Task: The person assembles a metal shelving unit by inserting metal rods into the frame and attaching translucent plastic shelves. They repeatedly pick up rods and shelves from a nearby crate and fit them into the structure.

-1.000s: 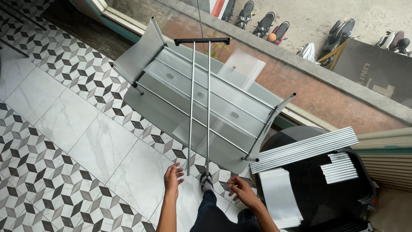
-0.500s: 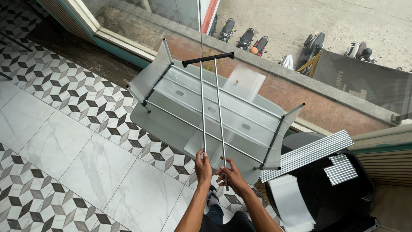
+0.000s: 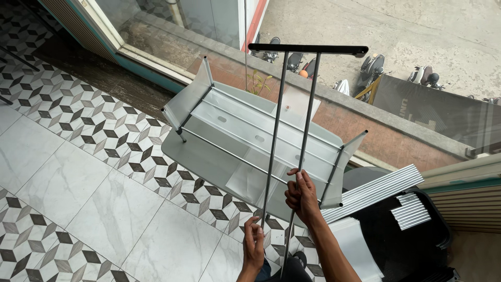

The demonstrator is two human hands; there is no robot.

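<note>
Twin grey metal rods joined by a black top crossbar (image 3: pixel 292 120) stand upright over the pale frosted-plastic shelf frame (image 3: pixel 250 146) on the patterned tile floor (image 3: pixel 78 172); the right hand (image 3: pixel 301 196) is wrapped shut around the right rod partway up; the left hand (image 3: pixel 254 245) pinches the left rod low down; keeping both grips level should hold the rods parallel; silver slats (image 3: pixel 373 190) lie nearby on a black seat.
</note>
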